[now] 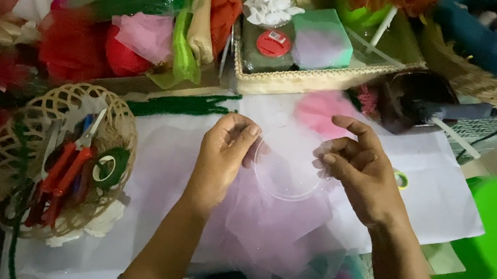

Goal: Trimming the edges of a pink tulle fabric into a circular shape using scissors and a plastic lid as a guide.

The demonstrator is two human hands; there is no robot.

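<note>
With my left hand (223, 155) and right hand (358, 172) both pinching the rim of the clear disc (288, 167) over the pink netting (274, 226) on the white sheet (176, 161), I'd keep both grips light and level, I judge.

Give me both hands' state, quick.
Left hand: shut on clear round disc.
Right hand: pinching the disc's other edge.
</note>
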